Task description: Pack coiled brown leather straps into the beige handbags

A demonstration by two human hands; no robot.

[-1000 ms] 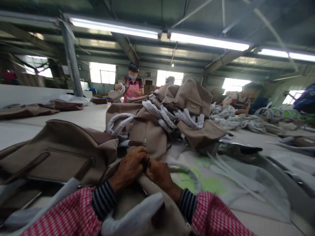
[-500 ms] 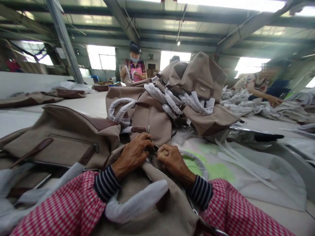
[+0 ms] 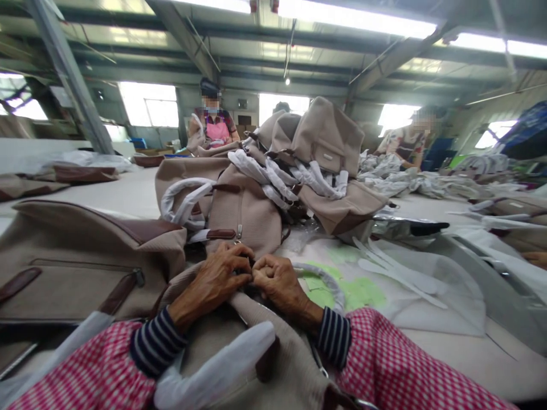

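Observation:
A taupe ribbed-fabric handbag [image 3: 294,347] lies right in front of me, and its handle [image 3: 222,364] is wrapped in white padding. At the bag's far edge my left hand [image 3: 216,279] is closed, fingers curled down and pressed together. My right hand [image 3: 280,285] is closed in a pinch just beside it, the fingertips of both nearly touching. Which part of the bag they grip is hidden behind the fingers. A second wrapped handle [image 3: 327,279] arches out past my right hand.
Beyond my hands rises a heap of similar bags [image 3: 252,210]. Another bag [image 3: 85,256] lies at left. White strips [image 3: 397,279] and a translucent sheet [image 3: 453,296] are at right. One person [image 3: 216,125] stands behind the heap; another person [image 3: 405,142] is at the back right.
The view has turned to the right, so everything sits further left. Both hands stay at the same edge of the bag and have drawn slightly closer together.

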